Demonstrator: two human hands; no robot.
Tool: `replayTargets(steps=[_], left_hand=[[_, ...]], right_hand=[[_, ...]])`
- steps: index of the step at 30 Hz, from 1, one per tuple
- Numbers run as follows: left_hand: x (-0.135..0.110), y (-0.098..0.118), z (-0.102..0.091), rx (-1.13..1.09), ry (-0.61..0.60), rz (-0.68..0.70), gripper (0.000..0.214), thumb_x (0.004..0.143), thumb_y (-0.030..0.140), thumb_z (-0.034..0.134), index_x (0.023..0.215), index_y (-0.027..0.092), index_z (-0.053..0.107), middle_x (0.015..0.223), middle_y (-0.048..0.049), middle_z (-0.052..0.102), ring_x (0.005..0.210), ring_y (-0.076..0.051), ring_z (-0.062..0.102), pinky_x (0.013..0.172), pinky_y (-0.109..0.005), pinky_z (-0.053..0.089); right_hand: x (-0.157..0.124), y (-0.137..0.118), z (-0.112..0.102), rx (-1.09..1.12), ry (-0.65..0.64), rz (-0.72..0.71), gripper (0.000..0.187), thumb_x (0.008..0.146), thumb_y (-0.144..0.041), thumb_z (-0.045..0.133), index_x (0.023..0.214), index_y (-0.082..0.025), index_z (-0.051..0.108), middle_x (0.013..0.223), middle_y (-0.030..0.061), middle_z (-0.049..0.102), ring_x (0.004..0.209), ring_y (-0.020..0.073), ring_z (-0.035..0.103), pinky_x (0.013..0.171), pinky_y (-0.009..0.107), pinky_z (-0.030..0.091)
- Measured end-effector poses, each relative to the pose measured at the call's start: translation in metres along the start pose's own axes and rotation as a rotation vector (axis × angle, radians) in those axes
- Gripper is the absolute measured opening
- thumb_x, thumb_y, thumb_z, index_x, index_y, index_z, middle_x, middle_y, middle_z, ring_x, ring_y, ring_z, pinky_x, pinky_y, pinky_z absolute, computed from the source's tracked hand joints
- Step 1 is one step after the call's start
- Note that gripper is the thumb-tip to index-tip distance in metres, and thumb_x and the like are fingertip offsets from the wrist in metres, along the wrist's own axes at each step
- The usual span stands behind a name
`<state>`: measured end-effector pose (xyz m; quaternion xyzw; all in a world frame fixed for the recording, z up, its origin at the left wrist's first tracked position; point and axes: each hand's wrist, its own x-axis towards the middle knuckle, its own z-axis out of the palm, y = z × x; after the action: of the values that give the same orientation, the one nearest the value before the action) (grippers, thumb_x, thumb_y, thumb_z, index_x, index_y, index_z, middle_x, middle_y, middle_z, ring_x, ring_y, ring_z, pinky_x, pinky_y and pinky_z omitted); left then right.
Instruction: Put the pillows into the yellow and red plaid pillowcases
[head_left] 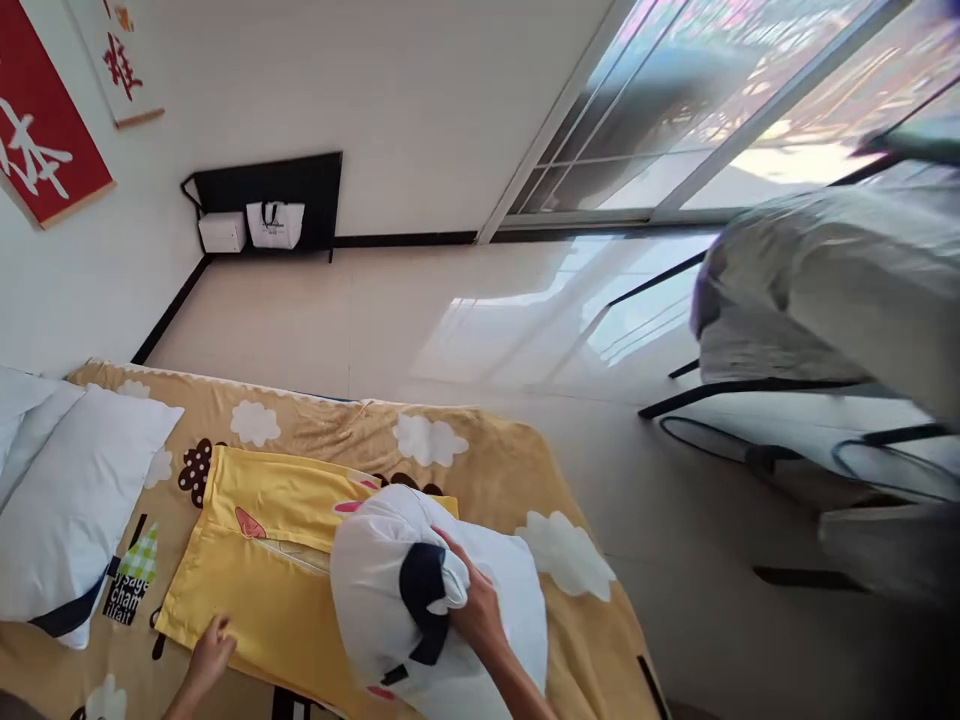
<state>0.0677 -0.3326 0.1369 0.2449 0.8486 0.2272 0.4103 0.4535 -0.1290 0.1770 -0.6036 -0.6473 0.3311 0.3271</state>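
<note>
My right hand [472, 598] is closed round the bunched end of a white pillow [510, 570] with a dark blue band. The pillow rests on the right part of a yellow cover [262, 600], hiding some of it. The cover lies flat, with a long slit in its middle and orange and pink printed patches. My left hand [210, 655] is over the cover's near left part, its fingers curled in, and no object shows between them.
Under these lies a tan bedspread [495, 460] with white clouds. Another white pillow [82, 500] is at the left. Beyond the bed, a black bench [315, 190] carries a white bag [276, 225] and a white box [223, 232]. Chairs [810, 290] with covered loads stand at the right.
</note>
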Motion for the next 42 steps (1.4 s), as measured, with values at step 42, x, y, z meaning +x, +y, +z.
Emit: replayTargets(steps=[42], left_hand=[[0.207, -0.082, 0.11, 0.806, 0.438, 0.754, 0.064, 0.096, 0.032, 0.035, 0.156, 0.02, 0.014, 0.142, -0.0171, 0.054, 0.138, -0.031, 0.042, 0.114, -0.055, 0.02]], right_hand=[[-0.025, 0.103, 0.234, -0.453, 0.043, -0.46, 0.07, 0.087, -0.03, 0.035, 0.155, -0.021, 0.02, 0.105, 0.0112, 0.069, 0.096, 0.0305, 0.062, 0.084, 0.042, 0.041]])
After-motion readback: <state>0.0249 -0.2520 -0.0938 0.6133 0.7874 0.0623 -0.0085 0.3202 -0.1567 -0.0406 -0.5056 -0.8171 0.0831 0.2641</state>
